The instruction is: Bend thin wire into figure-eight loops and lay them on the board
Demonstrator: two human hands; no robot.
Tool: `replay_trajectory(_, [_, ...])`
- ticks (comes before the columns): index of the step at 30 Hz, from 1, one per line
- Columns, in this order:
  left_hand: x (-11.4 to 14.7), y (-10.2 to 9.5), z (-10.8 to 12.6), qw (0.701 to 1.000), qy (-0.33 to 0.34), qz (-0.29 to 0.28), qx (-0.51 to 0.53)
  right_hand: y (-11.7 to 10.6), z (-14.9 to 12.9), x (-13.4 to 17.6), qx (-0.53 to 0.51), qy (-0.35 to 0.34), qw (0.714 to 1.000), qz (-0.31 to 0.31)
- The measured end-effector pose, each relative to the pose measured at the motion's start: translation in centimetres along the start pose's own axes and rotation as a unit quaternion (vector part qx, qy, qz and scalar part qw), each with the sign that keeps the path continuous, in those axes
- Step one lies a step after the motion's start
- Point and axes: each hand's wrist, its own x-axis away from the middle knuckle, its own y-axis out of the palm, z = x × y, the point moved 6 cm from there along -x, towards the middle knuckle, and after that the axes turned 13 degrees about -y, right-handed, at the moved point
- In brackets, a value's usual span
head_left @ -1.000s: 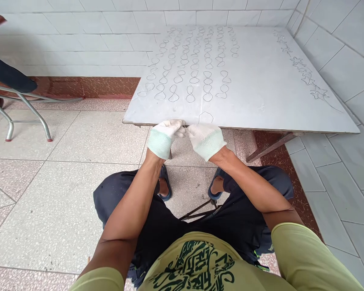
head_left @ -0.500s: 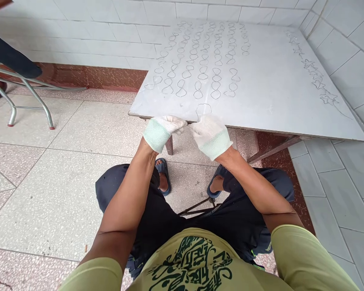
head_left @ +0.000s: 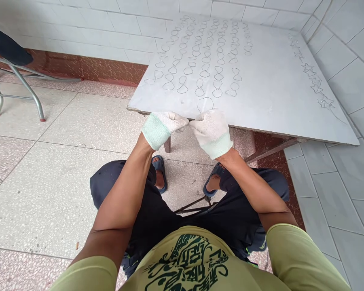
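Observation:
My left hand (head_left: 173,122), in a white knit glove with a pale green cuff, is pinched closed at the table's front edge. Its fingertips meet those of my right hand (head_left: 210,128), gloved the same way and also closed. A thin wire (head_left: 206,98) curves up in an open loop behind the right hand's fingers; its lower part is hidden by the gloves. Both hands seem to grip this wire, though the pinch point is too small to see clearly. Past them, several figure-eight wire pieces (head_left: 217,88) lie in rows on the white tabletop (head_left: 261,97).
Along the table's right side lies a chain of star-shaped wire (head_left: 317,87). White tiled walls (head_left: 130,24) border the table at the back and right. To the left, another person's dark-clothed leg (head_left: 6,44) rests by a metal-legged stool (head_left: 21,97). A table leg (head_left: 168,144) stands below my hands.
The open loop of wire has turned slightly and shows more of its left side. My hands stay together at the table edge. The camera view has shifted a little.

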Motion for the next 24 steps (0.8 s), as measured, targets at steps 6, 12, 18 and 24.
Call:
replay_trajectory(6, [1.9,0.8,1.3,0.998,0.032,0.044,-0.028,-0.4,0.2,-0.3,0.033,0.004,0.999,0.018])
replay_trajectory(12, [2.1,1.6,1.9,0.998,0.009,0.034,-0.06,-1.0,0.2,-0.2,-0.021,0.018,0.998,0.051])
replay_trajectory(18, [1.4,1.4,1.2,0.997,0.032,0.052,-0.039,-0.9,-0.2,-0.5,-0.025,-0.004,1.0,0.01])
replay_trajectory(24, [1.3,1.3,0.8,0.997,0.039,0.06,-0.009,-0.9,0.2,-0.7,-0.016,-0.037,0.999,0.018])
